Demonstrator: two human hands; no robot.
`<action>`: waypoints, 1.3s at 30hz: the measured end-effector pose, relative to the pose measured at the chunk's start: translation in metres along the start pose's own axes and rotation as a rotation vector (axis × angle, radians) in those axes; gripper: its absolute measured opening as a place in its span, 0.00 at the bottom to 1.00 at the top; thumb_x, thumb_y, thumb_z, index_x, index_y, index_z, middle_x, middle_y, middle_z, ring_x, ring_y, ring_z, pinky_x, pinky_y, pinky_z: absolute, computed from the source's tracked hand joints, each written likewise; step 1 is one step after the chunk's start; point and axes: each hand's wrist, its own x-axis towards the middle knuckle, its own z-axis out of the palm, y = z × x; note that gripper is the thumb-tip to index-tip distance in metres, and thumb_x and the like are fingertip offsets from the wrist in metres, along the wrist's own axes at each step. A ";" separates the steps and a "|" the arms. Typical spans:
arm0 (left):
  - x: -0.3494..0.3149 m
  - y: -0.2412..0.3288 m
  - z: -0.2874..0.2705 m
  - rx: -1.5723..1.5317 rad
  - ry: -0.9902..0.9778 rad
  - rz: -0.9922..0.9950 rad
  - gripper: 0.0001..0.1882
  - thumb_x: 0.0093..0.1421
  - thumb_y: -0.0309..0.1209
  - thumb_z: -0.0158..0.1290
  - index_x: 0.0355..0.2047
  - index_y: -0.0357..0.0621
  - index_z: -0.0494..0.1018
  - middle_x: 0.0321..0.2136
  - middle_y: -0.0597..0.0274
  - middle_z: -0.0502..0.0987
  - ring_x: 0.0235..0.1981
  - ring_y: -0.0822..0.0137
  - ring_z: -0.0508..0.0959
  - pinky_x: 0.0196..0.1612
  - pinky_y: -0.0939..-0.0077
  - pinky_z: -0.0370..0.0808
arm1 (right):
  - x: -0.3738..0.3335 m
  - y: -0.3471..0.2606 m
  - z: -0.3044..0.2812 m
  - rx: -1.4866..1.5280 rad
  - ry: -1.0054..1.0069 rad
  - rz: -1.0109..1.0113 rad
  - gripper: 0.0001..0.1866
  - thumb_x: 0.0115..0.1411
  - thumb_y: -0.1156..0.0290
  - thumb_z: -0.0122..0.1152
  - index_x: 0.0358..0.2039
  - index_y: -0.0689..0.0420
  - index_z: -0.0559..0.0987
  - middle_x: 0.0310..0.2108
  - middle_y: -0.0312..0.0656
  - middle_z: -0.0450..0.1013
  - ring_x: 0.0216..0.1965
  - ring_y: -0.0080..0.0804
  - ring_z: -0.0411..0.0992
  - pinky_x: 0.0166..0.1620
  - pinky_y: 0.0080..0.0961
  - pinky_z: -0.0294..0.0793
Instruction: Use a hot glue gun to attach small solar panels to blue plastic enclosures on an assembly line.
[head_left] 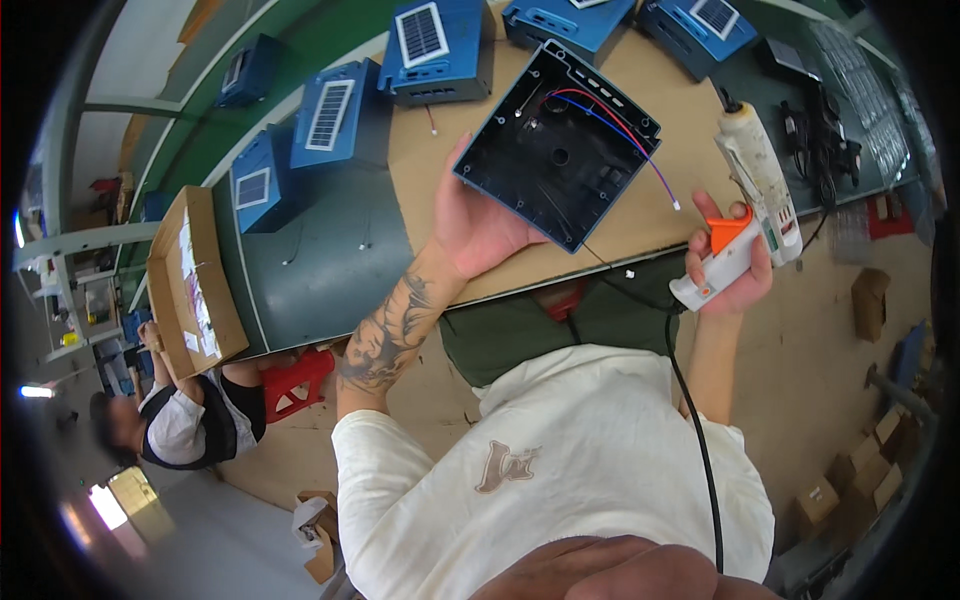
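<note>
My left hand (478, 222) grips an open plastic housing (530, 165) by its left and lower sides, tilted above the table. Its inside is black, with screw posts at the corners and a round hole in the floor. Red and blue wires (633, 132) run out over its right side to a small white plug. In my right hand (748, 285) is a white hot glue gun (755, 175) with an orange trigger, its nozzle pointing up and away from me. The gun is apart from the housing, to its right. A black cord (692, 390) hangs down in front of my shirt.
Several blue boxes with small solar panels (422, 35) line the far and left table. Cardboard (410, 160) covers the middle; loose wires (296, 245) lie left. A carton (205, 275) stands at the left edge, a co-worker (200, 420) beyond. Black cables (825, 140) lie right.
</note>
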 end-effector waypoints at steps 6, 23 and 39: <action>-0.009 0.049 0.065 0.137 0.127 0.306 0.38 0.61 0.57 0.46 0.64 0.45 0.59 0.64 0.45 0.60 0.60 0.38 0.65 0.49 0.23 0.65 | 0.000 -0.013 -0.025 0.023 0.003 -0.090 0.22 0.63 0.58 0.52 0.52 0.59 0.67 0.51 0.63 0.64 0.31 0.51 0.76 0.20 0.34 0.74; 0.299 0.256 0.061 0.635 0.362 0.139 0.29 0.69 0.53 0.31 0.56 0.44 0.64 0.58 0.48 0.67 0.60 0.44 0.66 0.61 0.33 0.60 | 0.014 -0.013 -0.037 0.339 -0.051 -0.052 0.21 0.64 0.58 0.50 0.53 0.54 0.66 0.53 0.62 0.66 0.24 0.39 0.71 0.22 0.30 0.70; 0.021 0.429 0.015 2.231 1.254 0.715 0.42 0.49 0.53 0.60 0.57 0.35 0.68 0.46 0.32 0.74 0.49 0.45 0.76 0.53 0.59 0.72 | 0.022 -0.010 -0.040 0.228 -0.069 -0.079 0.19 0.64 0.68 0.50 0.54 0.60 0.63 0.44 0.55 0.66 0.14 0.28 0.68 0.13 0.22 0.74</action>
